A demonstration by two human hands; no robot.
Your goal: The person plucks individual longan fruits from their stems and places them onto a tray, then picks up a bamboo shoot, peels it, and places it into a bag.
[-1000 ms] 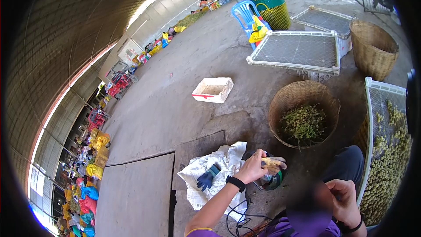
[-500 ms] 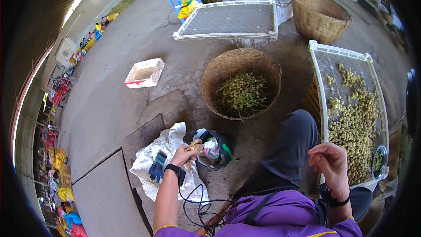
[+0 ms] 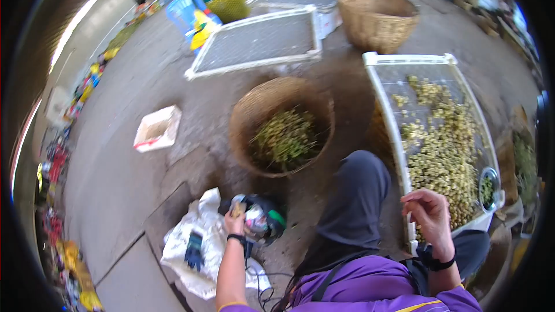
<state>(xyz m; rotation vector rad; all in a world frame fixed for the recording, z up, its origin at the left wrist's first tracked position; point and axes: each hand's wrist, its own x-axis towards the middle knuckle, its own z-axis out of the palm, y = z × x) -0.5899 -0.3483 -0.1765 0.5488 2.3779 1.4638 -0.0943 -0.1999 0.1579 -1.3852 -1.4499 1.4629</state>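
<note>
My left hand is closed around a small tan object, blurred and partly covered by the fingers. It is beside a dark round container with a green patch, which has crumpled light and pink material inside. Below the wrist lies a white sack with a dark blue glove on it. My right hand hovers by the near left edge of a white-framed mesh tray. Its fingers are curled towards the thumb; whether anything is pinched there is not visible. Small round yellowish fruits cover much of the tray.
Ahead stands a woven basket with stemmed fruit inside. A foam box sits to the left. Farther back are another mesh tray, a second basket and a blue chair. A small bowl rests on the fruit tray.
The view has shifted, so the baskets and trays appear farther left. My left hand, with the tan object, is now close against the dark container's left side. My right hand keeps its curled shape.
</note>
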